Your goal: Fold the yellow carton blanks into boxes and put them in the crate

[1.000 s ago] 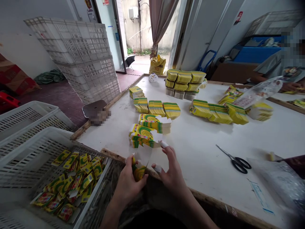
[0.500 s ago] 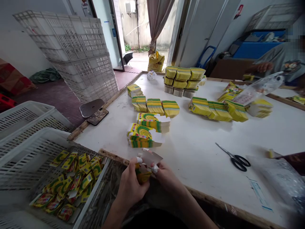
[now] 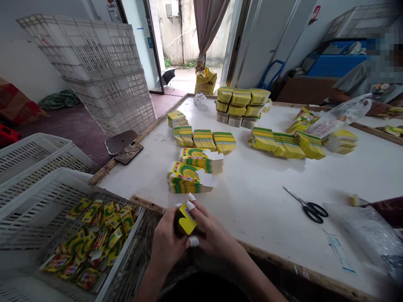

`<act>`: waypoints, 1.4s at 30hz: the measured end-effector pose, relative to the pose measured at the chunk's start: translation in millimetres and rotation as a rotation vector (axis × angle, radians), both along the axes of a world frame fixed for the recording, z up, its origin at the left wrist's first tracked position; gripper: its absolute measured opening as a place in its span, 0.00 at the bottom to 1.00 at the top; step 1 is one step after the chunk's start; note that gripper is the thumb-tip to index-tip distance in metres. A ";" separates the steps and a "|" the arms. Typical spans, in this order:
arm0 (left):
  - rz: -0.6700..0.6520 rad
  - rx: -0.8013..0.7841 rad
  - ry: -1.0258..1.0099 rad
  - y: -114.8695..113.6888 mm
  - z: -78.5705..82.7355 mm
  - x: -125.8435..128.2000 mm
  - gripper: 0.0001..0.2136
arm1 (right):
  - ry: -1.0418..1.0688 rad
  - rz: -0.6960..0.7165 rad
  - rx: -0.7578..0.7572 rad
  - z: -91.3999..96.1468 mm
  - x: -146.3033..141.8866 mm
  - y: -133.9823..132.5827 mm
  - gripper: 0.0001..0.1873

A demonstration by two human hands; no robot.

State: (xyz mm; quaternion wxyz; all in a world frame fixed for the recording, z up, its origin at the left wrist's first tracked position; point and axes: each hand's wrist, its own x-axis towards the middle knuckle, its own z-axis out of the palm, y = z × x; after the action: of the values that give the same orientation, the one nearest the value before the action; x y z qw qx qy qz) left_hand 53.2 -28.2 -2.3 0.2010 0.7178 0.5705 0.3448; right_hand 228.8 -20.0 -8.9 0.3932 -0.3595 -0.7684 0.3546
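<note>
A small yellow-green carton [image 3: 188, 221] is held between my two hands at the table's front edge, one yellow flap facing up. My left hand [image 3: 167, 237] is closed round its left side. On its right, my right hand [image 3: 210, 230] grips the carton near the flap, with white wraps on several fingertips. Just beyond lie two stacks of flat cartons, a nearer stack [image 3: 189, 178] and a farther stack [image 3: 201, 159], with white flaps pointing right. Down at the left, a white crate [image 3: 118, 264] holds several formed cartons [image 3: 100, 239].
Scissors [image 3: 310, 209] and a clear plastic bag [image 3: 362, 235] lie on the right of the white table [image 3: 252, 197]. More carton bundles [image 3: 283, 144] stand farther back. A phone [image 3: 129, 152] rests at the left edge. Another person's arm [image 3: 374, 110] is at far right.
The white flap standing up from the carton is now out of sight, and a yellow flap shows. My right hand has shifted left over the carton. The other person's arm has moved right.
</note>
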 end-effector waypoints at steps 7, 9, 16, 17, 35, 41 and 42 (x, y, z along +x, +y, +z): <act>0.044 0.211 0.120 0.7 -5.6 3.4 0.21 | 0.367 -0.263 -0.243 10.5 -17.0 -0.3 0.18; 0.059 0.308 0.167 1.9 -8.6 3.4 0.21 | 0.340 -0.325 -0.256 10.1 -23.5 -1.4 0.21; 0.074 0.448 0.210 2.3 -21.8 3.8 0.22 | 0.102 -0.404 -0.124 12.1 -28.5 -6.2 0.20; 0.074 0.471 0.217 2.0 -23.7 3.9 0.22 | 0.103 -0.408 -0.117 13.0 -28.2 -6.1 0.20; 0.034 0.361 0.173 -2.1 -21.7 3.9 0.24 | 0.300 -0.374 -0.273 13.6 -22.1 1.3 0.21; -0.029 0.188 0.108 -0.7 -12.8 0.8 0.23 | 0.104 -0.277 -0.080 -3.0 -8.9 -7.9 0.24; -0.052 0.160 0.091 0.1 -10.0 0.2 0.24 | 0.066 -0.239 -0.039 -4.6 -5.8 -7.2 0.26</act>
State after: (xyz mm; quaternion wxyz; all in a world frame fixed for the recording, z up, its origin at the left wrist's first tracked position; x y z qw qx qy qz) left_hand 53.4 -28.1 -12.3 0.1258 0.7609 0.5310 0.3512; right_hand 223.0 -27.2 -13.6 0.4504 -0.4444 -0.6997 0.3318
